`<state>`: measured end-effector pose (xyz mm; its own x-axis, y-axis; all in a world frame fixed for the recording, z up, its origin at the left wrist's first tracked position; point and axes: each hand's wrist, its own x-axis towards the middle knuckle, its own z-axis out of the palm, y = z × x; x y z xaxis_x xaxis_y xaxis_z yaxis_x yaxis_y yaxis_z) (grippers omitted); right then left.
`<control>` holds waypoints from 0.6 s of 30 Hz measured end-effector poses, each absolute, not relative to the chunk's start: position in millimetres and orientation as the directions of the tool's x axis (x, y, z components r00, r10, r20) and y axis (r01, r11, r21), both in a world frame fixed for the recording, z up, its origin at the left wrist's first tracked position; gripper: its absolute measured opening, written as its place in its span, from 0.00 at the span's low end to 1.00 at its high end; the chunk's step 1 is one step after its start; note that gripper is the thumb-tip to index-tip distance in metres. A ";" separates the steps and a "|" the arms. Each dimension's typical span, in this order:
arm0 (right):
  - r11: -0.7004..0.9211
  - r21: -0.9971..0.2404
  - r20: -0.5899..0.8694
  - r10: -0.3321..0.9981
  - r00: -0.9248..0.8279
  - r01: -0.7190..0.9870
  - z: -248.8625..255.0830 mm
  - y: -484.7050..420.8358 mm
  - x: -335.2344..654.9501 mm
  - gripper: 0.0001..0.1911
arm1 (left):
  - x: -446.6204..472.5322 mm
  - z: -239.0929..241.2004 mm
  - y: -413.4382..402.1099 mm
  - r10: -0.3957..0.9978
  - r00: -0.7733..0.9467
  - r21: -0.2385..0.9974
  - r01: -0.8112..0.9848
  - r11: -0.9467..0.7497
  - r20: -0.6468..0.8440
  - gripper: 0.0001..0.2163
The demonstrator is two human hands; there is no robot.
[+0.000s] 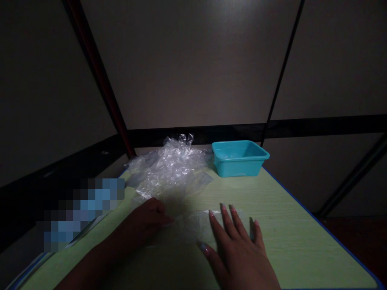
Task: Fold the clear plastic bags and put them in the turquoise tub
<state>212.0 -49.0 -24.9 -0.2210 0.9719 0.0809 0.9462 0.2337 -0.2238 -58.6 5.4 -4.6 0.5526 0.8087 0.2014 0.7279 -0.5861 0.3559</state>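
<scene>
A clear plastic bag (193, 225) lies flat on the green tabletop in front of me. My right hand (238, 245) rests on its right part, fingers spread and palm down. At the bag's left end my left hand (148, 219) is closed, thumb and fingers pinched together on the bag's edge; the exact grip is dim. Just beyond my left hand sits a loose heap of crumpled clear plastic bags (175, 165).
A turquoise plastic basin (238, 165) stands at the far right of the table (290, 241), beside the heap. A pixelated patch covers the left table edge. Dark-banded panels (193, 72) rise behind the table.
</scene>
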 end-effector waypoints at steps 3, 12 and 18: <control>0.245 -0.225 0.102 0.969 -0.227 0.943 -26.5 -48.1 212.2 0.33 | -57.8 -4.7 3.1 0.820 0.535 0.366 0.735 -0.571 0.204 0.12; 0.243 -0.227 0.113 0.968 -0.222 0.943 -27.5 -46.6 213.3 0.33 | -64.9 3.5 -6.1 0.794 0.584 0.342 0.721 -0.602 0.167 0.15; 0.241 -0.206 0.111 0.969 -0.222 0.948 -29.5 -47.8 213.1 0.33 | -67.2 4.4 -14.2 0.759 0.624 0.283 0.706 -0.650 0.186 0.19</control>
